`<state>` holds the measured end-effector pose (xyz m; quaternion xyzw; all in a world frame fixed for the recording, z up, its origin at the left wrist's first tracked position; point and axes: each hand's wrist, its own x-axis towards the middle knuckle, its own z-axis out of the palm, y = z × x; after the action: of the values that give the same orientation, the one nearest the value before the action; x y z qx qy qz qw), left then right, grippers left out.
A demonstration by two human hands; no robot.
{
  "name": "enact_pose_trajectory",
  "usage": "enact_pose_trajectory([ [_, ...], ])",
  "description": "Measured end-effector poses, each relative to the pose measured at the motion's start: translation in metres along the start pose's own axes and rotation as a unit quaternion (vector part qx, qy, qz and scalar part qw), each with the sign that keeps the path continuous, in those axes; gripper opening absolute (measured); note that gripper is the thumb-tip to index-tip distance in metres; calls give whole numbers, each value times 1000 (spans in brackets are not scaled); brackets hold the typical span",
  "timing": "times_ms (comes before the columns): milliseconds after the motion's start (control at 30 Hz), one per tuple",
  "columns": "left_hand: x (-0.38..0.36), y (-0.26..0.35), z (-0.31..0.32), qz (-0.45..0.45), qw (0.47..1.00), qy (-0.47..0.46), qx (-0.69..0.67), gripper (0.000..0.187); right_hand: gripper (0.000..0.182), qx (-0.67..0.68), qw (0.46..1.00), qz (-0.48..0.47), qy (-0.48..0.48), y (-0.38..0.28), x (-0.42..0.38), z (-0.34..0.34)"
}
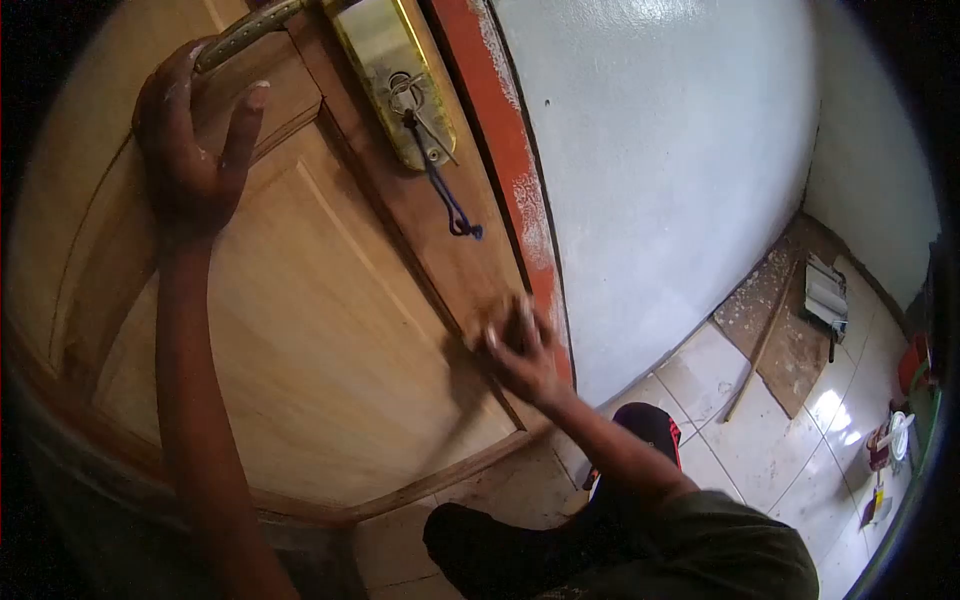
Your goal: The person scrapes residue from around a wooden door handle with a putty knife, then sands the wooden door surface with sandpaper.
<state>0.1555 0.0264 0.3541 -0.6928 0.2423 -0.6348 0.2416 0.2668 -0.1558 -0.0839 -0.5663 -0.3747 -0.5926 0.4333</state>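
Observation:
A wooden panel door [330, 330] fills the left half of the view. My left hand [195, 150] lies against it at the upper left, thumb spread from the fingers, right by the free end of the door handle [250, 35]. My right hand [525, 355] is low on the door's edge strip, fingers bent and pressed to the wood. A small brownish patch shows at its fingertips, too blurred to name. Between the hands, a brass lock plate [400, 90] carries a key [408, 95] on a ring, with a dark blue cord [455, 210] hanging from it.
Beside the door runs a red-brown frame [500, 120] with whitish smears, then a pale wall [660, 150]. On the tiled floor [800, 460] at right lie a stained board [770, 310], a stick [765, 340] and a paint tray [825, 290]. My knees are below.

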Motion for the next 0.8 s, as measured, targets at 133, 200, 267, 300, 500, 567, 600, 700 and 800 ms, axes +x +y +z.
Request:
enact_pose_trajectory([
  [133,-7,-6,4,3,1000,11,14,56,44,-26,997,-11,-76,-11,31,-21],
  [200,-4,-6,3,-20,1000,7,-11,57,41,-29,999,2,-30,-9,115,-1],
  [267,-6,-10,6,-15,1000,13,-2,58,41,-25,1000,17,0,-11,135,4],
  [300,-7,-14,7,-11,1000,16,3,58,42,-34,999,25,3,-13,131,3],
  [500,-9,-18,9,-18,998,41,52,65,48,-18,997,26,-70,-7,-23,-21],
  [567,-14,-19,12,-8,999,34,33,66,49,-29,998,11,-55,-7,20,-11],
  [600,-15,-25,13,-11,999,36,0,66,48,-25,999,22,-4,-13,67,-3],
  [700,-13,-17,14,-35,998,36,-31,65,50,-58,998,26,-1,-5,124,5],
  [800,-14,-17,8,-40,999,21,-4,64,48,-78,995,58,-23,-14,31,-6],
])
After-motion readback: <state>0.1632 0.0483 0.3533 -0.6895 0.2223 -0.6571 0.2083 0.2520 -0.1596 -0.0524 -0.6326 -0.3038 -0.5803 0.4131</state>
